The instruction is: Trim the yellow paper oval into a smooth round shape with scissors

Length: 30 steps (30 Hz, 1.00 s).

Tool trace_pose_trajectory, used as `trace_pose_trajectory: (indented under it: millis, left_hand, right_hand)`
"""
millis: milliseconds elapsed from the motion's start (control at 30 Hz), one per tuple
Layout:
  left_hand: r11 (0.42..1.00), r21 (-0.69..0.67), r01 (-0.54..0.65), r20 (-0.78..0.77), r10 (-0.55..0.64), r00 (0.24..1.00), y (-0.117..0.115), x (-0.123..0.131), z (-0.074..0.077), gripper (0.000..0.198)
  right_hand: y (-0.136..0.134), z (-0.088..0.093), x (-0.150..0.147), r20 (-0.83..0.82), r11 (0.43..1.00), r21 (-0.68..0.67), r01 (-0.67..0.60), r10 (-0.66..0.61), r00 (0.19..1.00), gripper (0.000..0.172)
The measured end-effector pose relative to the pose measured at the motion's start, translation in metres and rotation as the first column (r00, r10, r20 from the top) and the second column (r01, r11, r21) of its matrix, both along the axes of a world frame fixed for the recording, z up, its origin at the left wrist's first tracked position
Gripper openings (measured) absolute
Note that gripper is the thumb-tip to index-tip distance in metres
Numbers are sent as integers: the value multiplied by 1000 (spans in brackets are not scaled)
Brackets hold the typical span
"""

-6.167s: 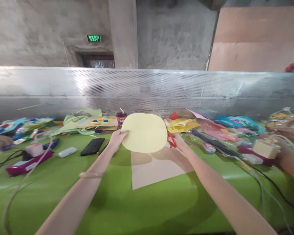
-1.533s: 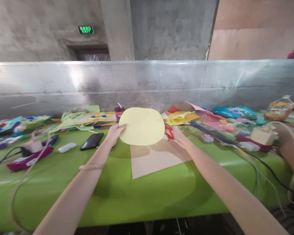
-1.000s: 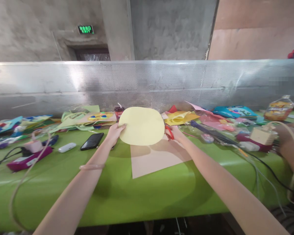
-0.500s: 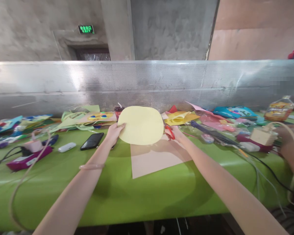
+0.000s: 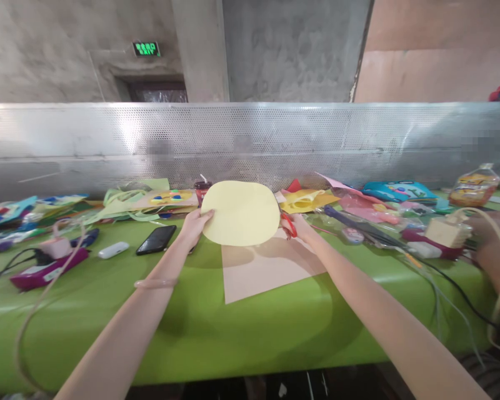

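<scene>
A pale yellow rounded sheet of paper is held up above the table, facing me. My left hand pinches its left edge between thumb and fingers. At the right edge my right hand is closed on red-handled scissors; their blades are mostly hidden at or behind the paper. Beneath lies a pale pink sheet on the green tablecloth, partly covered from view by the yellow paper.
A black phone and a white case lie left of my arm. Magenta power strips with cables sit on both sides. Paper scraps line the back, with a bottle at right. Another person's arm shows at the right edge.
The yellow paper has shifted very slightly to the right. Both hands keep their holds on the paper and the scissors.
</scene>
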<state>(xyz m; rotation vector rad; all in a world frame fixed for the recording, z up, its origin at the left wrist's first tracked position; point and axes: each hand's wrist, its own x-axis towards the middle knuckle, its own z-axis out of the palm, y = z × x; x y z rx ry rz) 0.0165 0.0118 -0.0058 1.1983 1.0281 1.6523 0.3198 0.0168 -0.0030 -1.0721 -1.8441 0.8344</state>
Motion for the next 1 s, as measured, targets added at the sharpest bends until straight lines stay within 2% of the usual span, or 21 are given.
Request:
trace_pose_trajectory:
  millis: [267,500,867,1000]
  left_hand:
    - [1000,15,28,3,-28,1000,0,0,0,26]
    - [1000,16,-7,-44,7,999,0,-3,1,30]
    - [999,-15,-47,-33,46,998,-4,0,4,22]
    - [999,-29,-43,-32,43,999,-4,0,4,19]
  right_hand:
    - [-1,1,0,15,1000,12,-7,7,1000,19]
    - [-1,1,0,30,999,-30,33,-32,999,22]
    - [6,-2,3,46,999,-34,43,-41,998,20]
    - [5,1,6,-19,1000,-6,16,-16,1000,23]
